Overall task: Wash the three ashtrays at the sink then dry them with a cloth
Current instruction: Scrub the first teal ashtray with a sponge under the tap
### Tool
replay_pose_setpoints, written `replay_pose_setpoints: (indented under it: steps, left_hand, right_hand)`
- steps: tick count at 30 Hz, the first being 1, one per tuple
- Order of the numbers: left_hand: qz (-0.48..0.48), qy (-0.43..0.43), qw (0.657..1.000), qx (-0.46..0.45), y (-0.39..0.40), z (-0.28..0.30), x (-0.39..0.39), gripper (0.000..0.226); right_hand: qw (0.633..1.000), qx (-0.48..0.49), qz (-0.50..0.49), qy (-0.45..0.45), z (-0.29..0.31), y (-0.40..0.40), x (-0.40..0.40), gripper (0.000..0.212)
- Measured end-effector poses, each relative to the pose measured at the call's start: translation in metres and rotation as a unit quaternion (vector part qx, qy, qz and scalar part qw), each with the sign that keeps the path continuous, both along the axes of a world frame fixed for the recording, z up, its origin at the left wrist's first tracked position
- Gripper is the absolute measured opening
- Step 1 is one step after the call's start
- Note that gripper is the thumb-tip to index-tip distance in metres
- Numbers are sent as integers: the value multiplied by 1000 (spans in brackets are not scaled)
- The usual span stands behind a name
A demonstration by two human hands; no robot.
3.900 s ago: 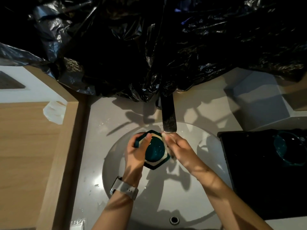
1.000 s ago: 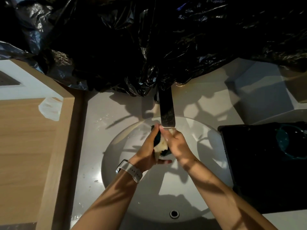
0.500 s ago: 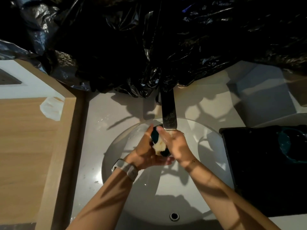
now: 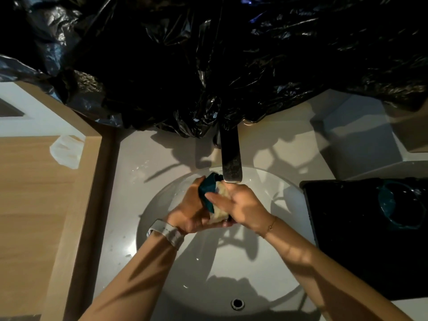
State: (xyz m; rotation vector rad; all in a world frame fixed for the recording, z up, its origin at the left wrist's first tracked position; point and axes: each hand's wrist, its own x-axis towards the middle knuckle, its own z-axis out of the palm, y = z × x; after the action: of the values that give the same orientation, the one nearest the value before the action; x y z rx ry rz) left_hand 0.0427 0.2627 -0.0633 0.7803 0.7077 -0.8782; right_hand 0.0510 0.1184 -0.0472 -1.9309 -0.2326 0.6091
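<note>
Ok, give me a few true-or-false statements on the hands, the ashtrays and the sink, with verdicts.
1. Both hands hold a teal ashtray under the faucet. True.
2. The left hand wears no watch. False: a white watch sits on that wrist.
3. Another ashtray lies on a dark mat to the right of the sink. True.
4. The right hand rests on the counter. False: it grips the ashtray over the basin.

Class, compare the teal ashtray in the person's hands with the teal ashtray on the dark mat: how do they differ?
The held teal ashtray is gripped by the left hand and right hand under the faucet, tilted on edge. The teal ashtray on the dark mat lies flat, untouched, beside the basin. Both are teal.
</note>
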Motion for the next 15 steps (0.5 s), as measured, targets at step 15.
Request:
replay_pose_setpoints:
  steps: [15]
  left_hand:
    - [18, -14, 1000, 0, 18, 7, -1, 57]
  right_hand:
    - [953, -98, 220, -181, 16, -15, -6, 48]
